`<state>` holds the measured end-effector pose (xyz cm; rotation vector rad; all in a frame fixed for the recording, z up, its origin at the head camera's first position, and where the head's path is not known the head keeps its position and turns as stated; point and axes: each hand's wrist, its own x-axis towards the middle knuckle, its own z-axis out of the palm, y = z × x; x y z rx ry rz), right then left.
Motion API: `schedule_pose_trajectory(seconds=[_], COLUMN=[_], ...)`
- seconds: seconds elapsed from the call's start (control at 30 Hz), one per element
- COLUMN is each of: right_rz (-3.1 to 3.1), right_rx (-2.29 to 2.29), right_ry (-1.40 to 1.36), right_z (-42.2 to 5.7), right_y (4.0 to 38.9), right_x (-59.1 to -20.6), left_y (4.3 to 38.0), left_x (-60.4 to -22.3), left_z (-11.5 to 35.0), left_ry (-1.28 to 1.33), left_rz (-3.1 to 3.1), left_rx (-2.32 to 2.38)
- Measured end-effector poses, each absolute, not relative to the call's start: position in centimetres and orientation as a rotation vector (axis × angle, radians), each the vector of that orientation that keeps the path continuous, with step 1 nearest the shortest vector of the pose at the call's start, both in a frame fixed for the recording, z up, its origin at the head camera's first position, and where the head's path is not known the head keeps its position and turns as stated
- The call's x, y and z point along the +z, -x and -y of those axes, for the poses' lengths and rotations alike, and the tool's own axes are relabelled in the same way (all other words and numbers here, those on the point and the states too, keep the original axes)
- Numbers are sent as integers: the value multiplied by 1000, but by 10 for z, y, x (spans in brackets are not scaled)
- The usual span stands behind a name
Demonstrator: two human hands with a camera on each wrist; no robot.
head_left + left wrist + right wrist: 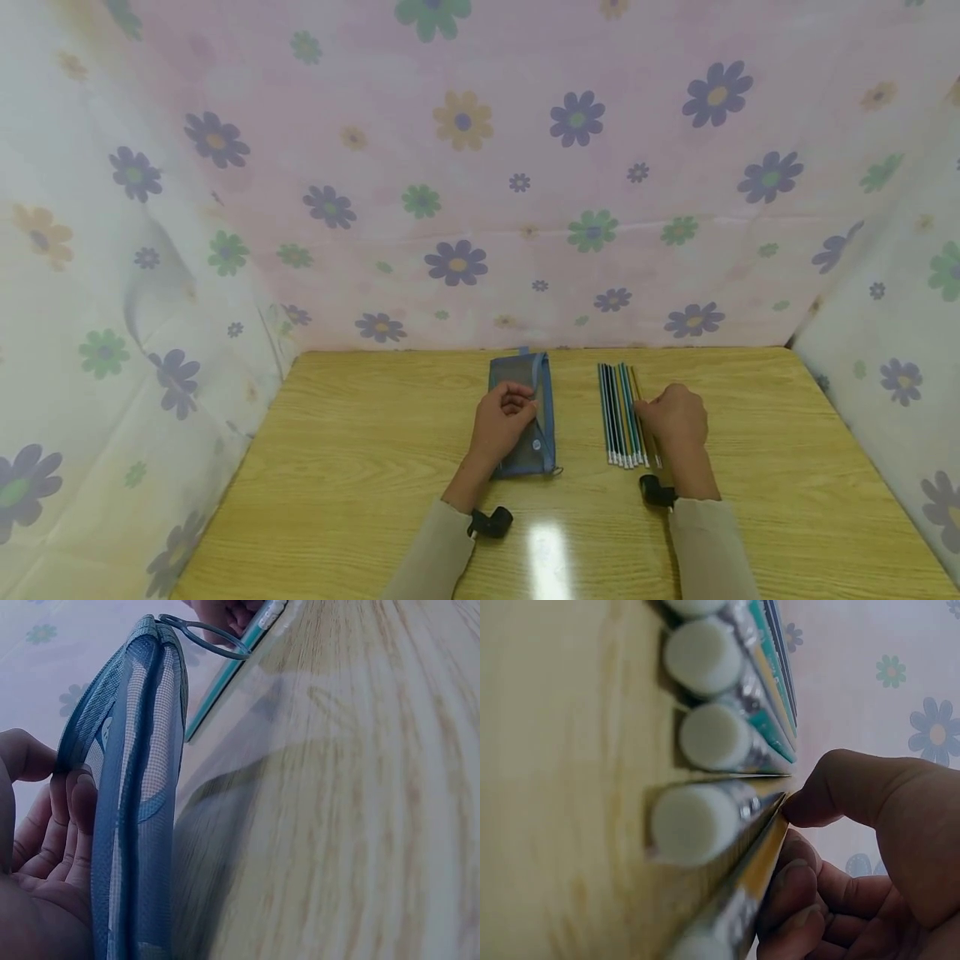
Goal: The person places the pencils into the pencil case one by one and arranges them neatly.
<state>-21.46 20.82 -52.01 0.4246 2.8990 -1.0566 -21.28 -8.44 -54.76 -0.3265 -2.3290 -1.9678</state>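
A blue mesh zip pouch [517, 367] lies on the table with its opening along the right side. My left hand [501, 423] is over it, and in the left wrist view the thumb and fingers [81, 796] pinch the zipper edge [101, 712], pulling it away from the other side. Right of the pouch, several pencils [617, 417] lie side by side, white eraser ends toward me. At the right end of that row my right hand [677, 421] pinches a yellow pencil [759, 862] between thumb and fingers. Its far end is hidden by the hand.
The wooden table [360, 433] carries the pouch and pencils. Flowered cloth [517, 225] rises behind it and along both sides. A black wrist camera [492, 522] sits on the left wrist and another black camera [657, 491] on the right. A ring [206, 637] hangs from the pouch's zipper end.
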Motion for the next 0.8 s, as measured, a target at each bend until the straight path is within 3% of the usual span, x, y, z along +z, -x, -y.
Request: schedule_pose_trajectory(seconds=[0.8], right_rz=[-2889], right_rx=[-990], right_ry=[-400], right_z=[-210], right_y=[215], right_x=[-516], left_y=[213], left_x=[-549], left_z=[83], left_ry=[330], left_rz=[2299], left_rx=[-2061])
